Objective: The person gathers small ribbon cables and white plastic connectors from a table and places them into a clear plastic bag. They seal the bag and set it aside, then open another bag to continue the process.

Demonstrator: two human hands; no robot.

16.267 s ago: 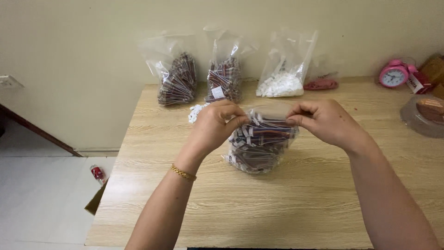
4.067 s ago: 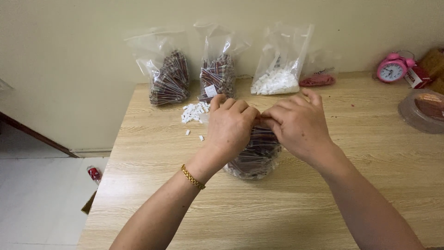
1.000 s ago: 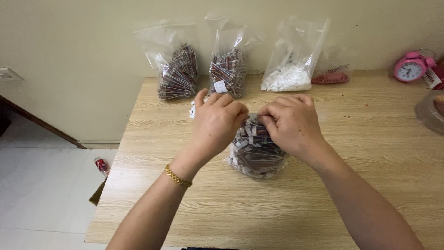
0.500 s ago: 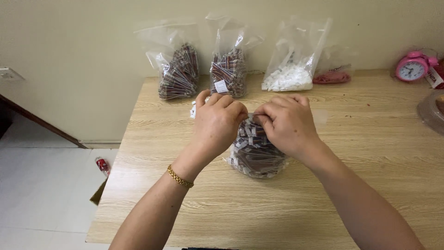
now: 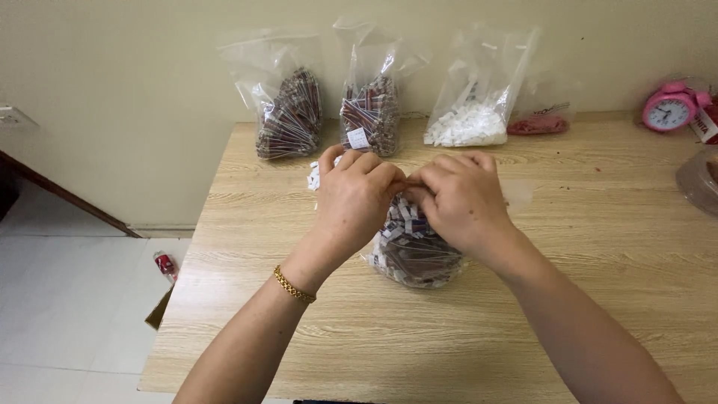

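Observation:
A clear plastic bag [image 5: 415, 254] stuffed with small dark pieces with white tags stands on the wooden table [image 5: 523, 322] in front of me. My left hand [image 5: 355, 198] and my right hand [image 5: 460, 198] meet over its top, and both pinch the gathered neck of the bag between fingers and thumbs. A gold bracelet [image 5: 293, 285] circles my left wrist. The bag's mouth is hidden under my fingers.
Against the wall stand two similar filled bags [image 5: 292, 116] [image 5: 372, 112], a bag of white pieces [image 5: 471, 123] and a red item in plastic [image 5: 537, 124]. A pink alarm clock [image 5: 668, 112] sits far right. Loose white pieces [image 5: 314, 176] lie behind my left hand.
Both hands stay at the bag's neck; the fingers have shifted slightly and drawn closer together over the last second. The bag has not moved.

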